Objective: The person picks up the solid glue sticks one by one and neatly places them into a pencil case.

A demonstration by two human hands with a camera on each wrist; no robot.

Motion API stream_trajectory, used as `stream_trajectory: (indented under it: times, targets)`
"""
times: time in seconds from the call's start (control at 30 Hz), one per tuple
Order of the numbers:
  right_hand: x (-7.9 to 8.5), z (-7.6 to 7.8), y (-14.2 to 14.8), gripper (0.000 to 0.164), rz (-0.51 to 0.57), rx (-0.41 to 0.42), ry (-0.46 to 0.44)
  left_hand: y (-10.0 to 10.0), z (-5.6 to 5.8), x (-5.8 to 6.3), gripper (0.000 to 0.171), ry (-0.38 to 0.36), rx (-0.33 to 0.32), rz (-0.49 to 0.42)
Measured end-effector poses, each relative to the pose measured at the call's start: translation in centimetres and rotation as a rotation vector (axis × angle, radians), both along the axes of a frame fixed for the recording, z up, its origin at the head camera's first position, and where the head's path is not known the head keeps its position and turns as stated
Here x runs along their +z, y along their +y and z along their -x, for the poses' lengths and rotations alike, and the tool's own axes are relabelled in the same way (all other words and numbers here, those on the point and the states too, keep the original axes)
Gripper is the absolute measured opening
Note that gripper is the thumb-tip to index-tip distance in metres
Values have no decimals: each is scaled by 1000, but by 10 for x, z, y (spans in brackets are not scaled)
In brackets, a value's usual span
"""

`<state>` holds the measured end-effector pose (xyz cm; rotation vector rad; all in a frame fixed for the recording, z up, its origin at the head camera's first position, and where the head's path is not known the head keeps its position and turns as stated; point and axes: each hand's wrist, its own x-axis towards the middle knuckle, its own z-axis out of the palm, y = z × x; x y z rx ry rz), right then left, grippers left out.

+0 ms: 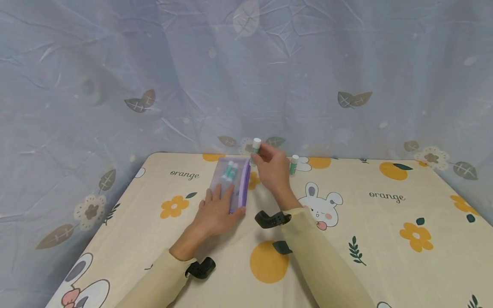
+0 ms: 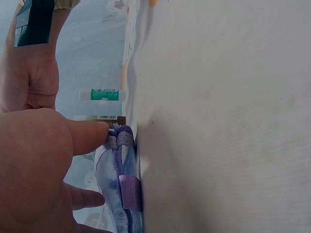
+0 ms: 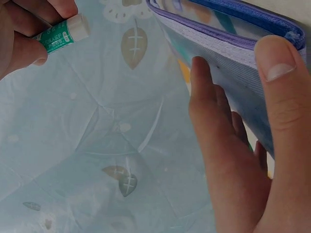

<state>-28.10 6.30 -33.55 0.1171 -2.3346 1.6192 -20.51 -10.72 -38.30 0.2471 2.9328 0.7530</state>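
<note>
A see-through mesh pouch (image 1: 239, 188) with purple edging lies on the table, and two green-and-white glue sticks (image 1: 230, 170) show inside it. My left hand (image 1: 215, 214) rests on the pouch's near part, fingers extended, thumb by its right edge. Just beyond the pouch's far right corner, my right hand (image 1: 273, 169) pinches another glue stick (image 1: 256, 145) upright, white cap on top. In the right wrist view the green label of this glue stick (image 3: 60, 36) shows between thumb and fingers. One more glue stick (image 1: 294, 164) stands on the table right of my right hand.
The table (image 1: 385, 231) wears a cream cloth printed with oranges, flowers and rabbits. Behind its far edge hangs a pale blue-grey patterned curtain (image 1: 308, 77). Black wrist cameras (image 1: 202, 268) sit on both my wrists.
</note>
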Motion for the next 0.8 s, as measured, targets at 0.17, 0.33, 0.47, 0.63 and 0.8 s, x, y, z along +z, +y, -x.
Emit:
stream_trajectory:
  times: [0.17, 0.33, 0.47, 0.63, 0.8]
  targets:
    - [-9, 4, 0, 37, -10, 6, -11, -1, 1, -1, 81, 9, -3, -2]
    - [-18, 6, -1, 38, -26, -13, -56, -1, 1, 0, 81, -2, -5, -12]
    - [-24, 7, -4, 37, -54, -26, -78, 0, 1, 1, 81, -5, -7, -6]
    - [-31, 8, -8, 35, -89, -13, -96, 1, 0, 3, 81, -17, 1, 10]
    - [-37, 10, -11, 35, -111, -13, -98, 0, -1, 4, 81, -29, 5, 13]
